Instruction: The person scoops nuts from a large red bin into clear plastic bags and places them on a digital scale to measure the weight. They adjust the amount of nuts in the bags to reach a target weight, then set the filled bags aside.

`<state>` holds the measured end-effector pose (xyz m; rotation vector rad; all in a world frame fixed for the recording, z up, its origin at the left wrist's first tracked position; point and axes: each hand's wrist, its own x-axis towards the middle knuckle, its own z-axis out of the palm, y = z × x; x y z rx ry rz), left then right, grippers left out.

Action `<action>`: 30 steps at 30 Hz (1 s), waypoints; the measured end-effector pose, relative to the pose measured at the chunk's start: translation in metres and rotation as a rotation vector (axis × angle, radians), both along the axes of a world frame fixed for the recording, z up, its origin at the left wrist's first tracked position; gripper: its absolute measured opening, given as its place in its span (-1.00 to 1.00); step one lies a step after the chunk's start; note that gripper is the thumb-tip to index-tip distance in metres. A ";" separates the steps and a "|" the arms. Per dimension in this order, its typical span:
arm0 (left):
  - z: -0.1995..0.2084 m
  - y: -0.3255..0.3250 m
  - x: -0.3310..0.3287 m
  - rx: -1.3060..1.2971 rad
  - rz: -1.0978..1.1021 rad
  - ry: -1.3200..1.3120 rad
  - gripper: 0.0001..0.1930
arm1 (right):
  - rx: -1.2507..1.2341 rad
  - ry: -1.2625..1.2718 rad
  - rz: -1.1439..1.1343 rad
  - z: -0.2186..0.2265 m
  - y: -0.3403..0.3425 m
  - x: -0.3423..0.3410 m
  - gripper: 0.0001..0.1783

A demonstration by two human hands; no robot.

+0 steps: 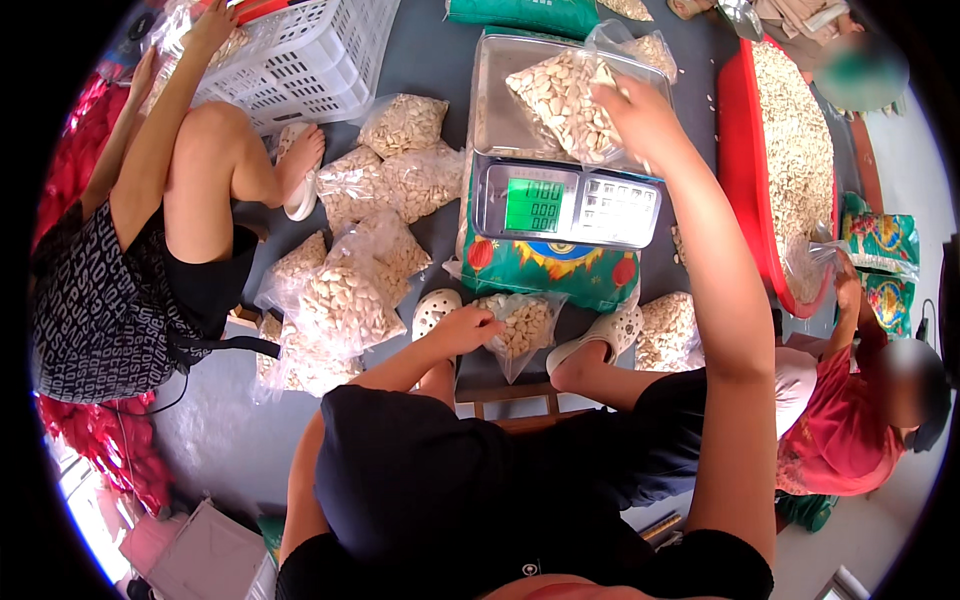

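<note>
My right hand (636, 122) is closed on a clear plastic bag of white pumpkin seeds (556, 92), tilted over the steel pan of a digital scale (492, 130). The scale's green display is lit. Low between my feet, my left hand (462, 332) has its fingers curled in beside a second bag of pumpkin seeds (526, 324). Whether those fingers pinch its plastic is hidden. Behind my right hand, another clear bag (652, 52) with seeds lies at the pan's far right corner. Under the scale is a green printed sack (560, 272).
Several filled seed bags (350, 290) are heaped at left, and one bag (668, 332) lies by my right foot. A white crate (310, 62) stands beyond, near a seated person. At right, a red tub (742, 170) is heaped with seeds; another person's hand (846, 285) holds clear plastic there.
</note>
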<state>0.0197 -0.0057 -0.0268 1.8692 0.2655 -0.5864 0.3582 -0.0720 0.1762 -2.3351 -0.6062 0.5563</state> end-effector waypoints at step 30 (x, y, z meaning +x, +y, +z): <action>0.149 0.073 0.096 0.363 0.220 -0.294 -0.45 | -0.482 -0.470 -0.040 0.078 -0.082 -0.039 -0.31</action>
